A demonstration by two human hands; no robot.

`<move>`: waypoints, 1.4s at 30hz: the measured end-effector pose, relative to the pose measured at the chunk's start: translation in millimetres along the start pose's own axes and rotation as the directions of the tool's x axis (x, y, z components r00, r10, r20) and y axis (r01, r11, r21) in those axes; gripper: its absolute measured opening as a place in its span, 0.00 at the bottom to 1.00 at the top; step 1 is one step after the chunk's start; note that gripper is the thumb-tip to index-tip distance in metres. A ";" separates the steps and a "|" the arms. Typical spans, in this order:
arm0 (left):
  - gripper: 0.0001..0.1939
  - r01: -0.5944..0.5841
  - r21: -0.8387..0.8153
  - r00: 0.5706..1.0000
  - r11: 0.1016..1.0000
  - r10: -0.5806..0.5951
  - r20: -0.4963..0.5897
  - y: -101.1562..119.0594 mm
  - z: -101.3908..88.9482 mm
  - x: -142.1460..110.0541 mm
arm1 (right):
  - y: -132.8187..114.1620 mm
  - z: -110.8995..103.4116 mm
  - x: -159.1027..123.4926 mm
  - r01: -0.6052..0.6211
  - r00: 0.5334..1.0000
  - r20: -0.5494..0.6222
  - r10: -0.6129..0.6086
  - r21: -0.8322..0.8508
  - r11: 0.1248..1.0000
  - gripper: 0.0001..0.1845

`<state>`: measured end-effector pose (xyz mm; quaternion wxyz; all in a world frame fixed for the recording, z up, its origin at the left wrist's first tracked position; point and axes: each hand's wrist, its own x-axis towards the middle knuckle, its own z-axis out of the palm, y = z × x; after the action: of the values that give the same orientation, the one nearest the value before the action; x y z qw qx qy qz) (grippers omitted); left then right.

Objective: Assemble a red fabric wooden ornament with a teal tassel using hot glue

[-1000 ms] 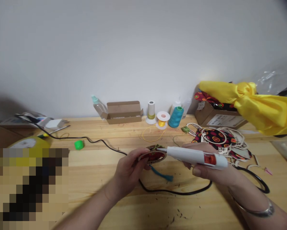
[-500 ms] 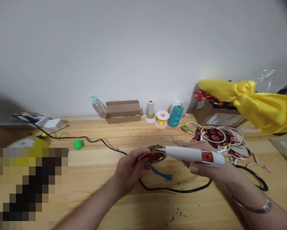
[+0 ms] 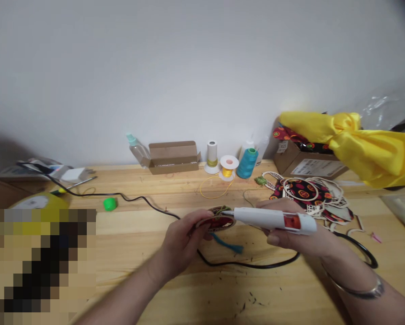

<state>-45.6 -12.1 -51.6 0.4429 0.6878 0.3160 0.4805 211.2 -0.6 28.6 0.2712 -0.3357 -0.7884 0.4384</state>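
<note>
My left hand [image 3: 185, 239] pinches a small round ornament [image 3: 219, 222] with a light rim and dark red patterned fabric. Olive-green cord lies at its upper edge, and a teal tassel [image 3: 230, 245] hangs out below it. In my right hand [image 3: 290, 241] is a white soldering-iron-shaped tool [image 3: 266, 217], with an orange-red window in its body and a narrow metal tip. The tip meets the ornament by the green cord; whether it touches cannot be made out. A black cable [image 3: 249, 265] runs across the table beneath my hands.
Along the wall stand a spray bottle [image 3: 137, 151], an open cardboard box [image 3: 174, 158], thread spools [image 3: 228, 168] and a teal thread cone [image 3: 247, 163]. Wooden cutouts and fabric pieces [image 3: 304, 192] lie right, before a carton [image 3: 307, 162] draped with yellow cloth [image 3: 374, 149]. A green cap [image 3: 109, 204] sits left.
The ornament is tilted slightly differently in my left hand, and the tool's tip sits a touch lower against it. Otherwise both hands keep nearly the same place.
</note>
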 end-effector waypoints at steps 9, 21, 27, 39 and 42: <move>0.19 -0.018 0.042 1.000 0.999 0.018 0.002 -3.0 -1.6 -1.2 | 1.1 -1.9 -1.9 -0.008 1.000 0.025 0.010 -0.085 0.996 0.20; 0.20 0.009 -0.027 1.000 1.000 -0.009 -0.005 0.2 -0.2 0.3 | -1.0 -1.7 -1.6 0.107 0.994 0.019 -0.106 -0.259 0.960 0.19; 0.18 0.062 0.101 0.997 0.993 -0.066 0.042 10.1 -2.6 5.8 | -1.7 -2.4 -1.5 0.110 0.994 0.034 -0.105 -0.261 0.959 0.18; 0.14 0.170 -0.022 0.981 0.985 -0.168 0.093 17.7 -2.4 7.5 | 3.9 -3.3 -2.9 0.139 0.989 0.077 -0.126 -0.195 0.971 0.16; 0.14 0.156 -0.027 0.985 0.987 -0.153 0.080 16.7 -2.1 7.5 | 5.5 -3.7 -3.6 0.127 0.991 0.071 -0.116 -0.176 0.976 0.16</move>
<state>-44.9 -11.9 -33.1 0.5020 0.6719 0.3431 0.4229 217.7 0.6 25.1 0.2422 -0.2968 -0.8516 0.3579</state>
